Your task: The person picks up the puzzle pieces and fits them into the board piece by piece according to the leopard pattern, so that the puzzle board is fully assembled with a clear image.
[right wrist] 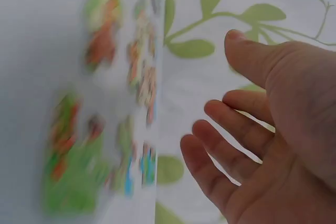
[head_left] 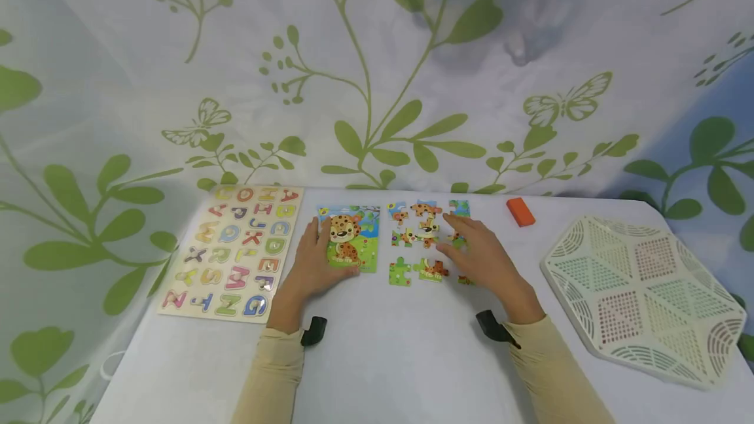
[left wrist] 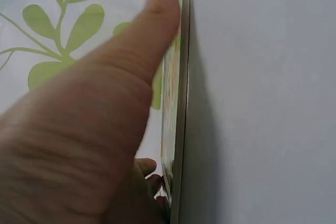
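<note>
The right hand (head_left: 484,252)'s fingers are loosely spread over the puzzle pieces (head_left: 400,272), gripping nothing; the left hand (head_left: 313,259)'s fingers lie extended at the picture board (head_left: 360,248)'s left side, unclenched, thumb by its near edge. Pieces and board lie near the desk (head_left: 389,352)'s far edge, well in from its left and right edges. The pieces look light, thin and stiff, perhaps weakest at their knobs: best pinched by opposite sides. The board seems rigid, liftable by its edges.
</note>
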The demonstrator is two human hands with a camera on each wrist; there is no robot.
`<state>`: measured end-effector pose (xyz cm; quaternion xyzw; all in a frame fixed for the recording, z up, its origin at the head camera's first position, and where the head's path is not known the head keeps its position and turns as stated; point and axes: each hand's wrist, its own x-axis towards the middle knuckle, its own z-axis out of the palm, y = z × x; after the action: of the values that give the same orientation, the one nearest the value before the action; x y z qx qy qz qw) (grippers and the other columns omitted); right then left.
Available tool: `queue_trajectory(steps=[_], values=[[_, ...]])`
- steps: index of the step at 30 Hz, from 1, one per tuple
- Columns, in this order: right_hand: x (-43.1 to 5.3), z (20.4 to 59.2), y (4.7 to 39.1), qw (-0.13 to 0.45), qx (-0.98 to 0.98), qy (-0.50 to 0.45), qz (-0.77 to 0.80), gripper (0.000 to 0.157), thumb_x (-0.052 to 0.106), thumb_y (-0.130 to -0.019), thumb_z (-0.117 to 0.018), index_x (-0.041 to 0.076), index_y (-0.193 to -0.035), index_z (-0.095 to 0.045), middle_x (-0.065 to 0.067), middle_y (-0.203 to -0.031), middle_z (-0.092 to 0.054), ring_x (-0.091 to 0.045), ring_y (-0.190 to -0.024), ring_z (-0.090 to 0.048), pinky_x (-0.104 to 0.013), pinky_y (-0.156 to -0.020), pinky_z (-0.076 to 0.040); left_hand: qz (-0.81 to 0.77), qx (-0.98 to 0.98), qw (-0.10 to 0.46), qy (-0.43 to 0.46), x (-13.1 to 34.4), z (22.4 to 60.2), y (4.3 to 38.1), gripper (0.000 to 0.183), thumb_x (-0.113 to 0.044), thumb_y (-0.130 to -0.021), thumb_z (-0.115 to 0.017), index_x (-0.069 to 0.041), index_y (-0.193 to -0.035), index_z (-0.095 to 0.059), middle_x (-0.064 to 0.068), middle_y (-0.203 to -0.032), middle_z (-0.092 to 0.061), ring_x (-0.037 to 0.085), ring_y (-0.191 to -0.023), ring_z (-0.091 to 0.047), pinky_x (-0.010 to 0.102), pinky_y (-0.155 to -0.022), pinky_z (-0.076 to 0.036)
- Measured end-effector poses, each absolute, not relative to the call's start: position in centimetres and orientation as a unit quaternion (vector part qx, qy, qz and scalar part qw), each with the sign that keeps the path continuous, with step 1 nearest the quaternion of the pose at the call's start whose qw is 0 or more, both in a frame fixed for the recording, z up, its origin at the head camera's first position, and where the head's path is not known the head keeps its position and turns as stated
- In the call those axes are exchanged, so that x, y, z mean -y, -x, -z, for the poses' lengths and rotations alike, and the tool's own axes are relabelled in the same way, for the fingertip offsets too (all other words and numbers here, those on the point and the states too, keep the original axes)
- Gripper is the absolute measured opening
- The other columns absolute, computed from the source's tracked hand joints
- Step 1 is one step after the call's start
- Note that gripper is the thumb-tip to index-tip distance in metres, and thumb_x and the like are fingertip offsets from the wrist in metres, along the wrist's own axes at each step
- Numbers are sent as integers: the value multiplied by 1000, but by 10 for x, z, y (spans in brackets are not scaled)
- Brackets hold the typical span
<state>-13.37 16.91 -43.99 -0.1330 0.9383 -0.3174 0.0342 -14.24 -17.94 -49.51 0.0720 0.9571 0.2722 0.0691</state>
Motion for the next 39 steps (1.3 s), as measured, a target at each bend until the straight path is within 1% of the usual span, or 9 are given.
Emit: queue_trajectory(steps=[7, 13, 17, 20, 22, 25, 27, 33, 39], values=[[-135, 437, 184, 106, -928, 144, 327, 60, 29, -101, -65, 10, -154, -46, -17, -152, -54, -39, -129, -58, -55, -104, -50, -261, -962, 62, -57, 178, 500, 139, 131, -62, -74, -83, -13, -166, -3, 23, -171, 6, 43, -159, 0, 60, -128, -10], [-111, 445, 225, 131, -942, 148, 270, 62, 33, -101, -66, 9, -154, -46, -18, -156, -48, -40, -139, -49, -53, -115, -43, -255, -963, 53, -64, 177, 500, 139, 132, -64, -74, -82, -11, -166, -4, 24, -171, 6, 43, -159, -1, 58, -129, -8], [-99, 446, 237, 129, -951, 157, 235, 61, 36, -96, -72, 7, -147, -55, -19, -153, -50, -44, -143, -42, -55, -121, -35, -238, -968, 48, -68, 176, 501, 141, 132, -67, -74, -80, -9, -165, -4, 25, -171, 4, 43, -159, -2, 57, -129, -9], [-93, 444, 239, 129, -956, 153, 216, 55, 35, -94, -75, 6, -139, -63, -21, -151, -48, -47, -144, -36, -55, -119, -38, -230, -970, 46, -71, 175, 500, 142, 131, -68, -75, -79, -7, -165, -5, 25, -171, 3, 43, -159, -3, 56, -129, -10], [-88, 444, 240, 128, -959, 143, 209, 52, 35, -93, -77, 5, -133, -66, -21, -149, -48, -47, -142, -37, -53, -115, -42, -226, -971, 49, -69, 174, 498, 142, 131, -68, -75, -78, -6, -165, -5, 24, -171, 2, 43, -159, -3, 56, -130, -10], [-85, 444, 240, 126, -962, 124, 210, 52, 35, -92, -78, 3, -130, -65, -21, -142, -50, -44, -136, -41, -50, -108, -47, -216, -973, 54, -64, 174, 494, 143, 131, -70, -76, -77, -5, -165, -6, 24, -171, 2, 42, -159, -3, 54, -130, -10], [-85, 443, 241, 130, -959, 112, 224, 51, 34, -93, -76, 3, -131, -62, -19, -134, -55, -40, -128, -49, -48, -102, -50, -212, -974, 58, -61, 172, 491, 144, 131, -70, -76, -77, -4, -164, -6, 24, -171, 1, 42, -159, -3, 53, -130, -10], [-79, 438, 240, 121, -938, 77, 316, 29, 25, -101, -65, 8, -125, -63, -17, -116, -72, -32, -95, -68, -40, -78, -55, -219, -972, 57, -57, 172, 489, 140, 131, -68, -75, -78, -2, -164, -8, 25, -171, 0, 42, -159, -4, 53, -130, -11], [-49, 442, 241, 118, -897, 67, 420, 28, 28, -101, -65, 11, -124, -67, -10, -109, -77, -24, -87, -75, -37, -76, -59, -227, -971, 51, -52, 170, 489, 142, 129, -66, -76, -79, 1, -163, -10, 26, -170, -3, 41, -159, -6, 54, -130, -14]])
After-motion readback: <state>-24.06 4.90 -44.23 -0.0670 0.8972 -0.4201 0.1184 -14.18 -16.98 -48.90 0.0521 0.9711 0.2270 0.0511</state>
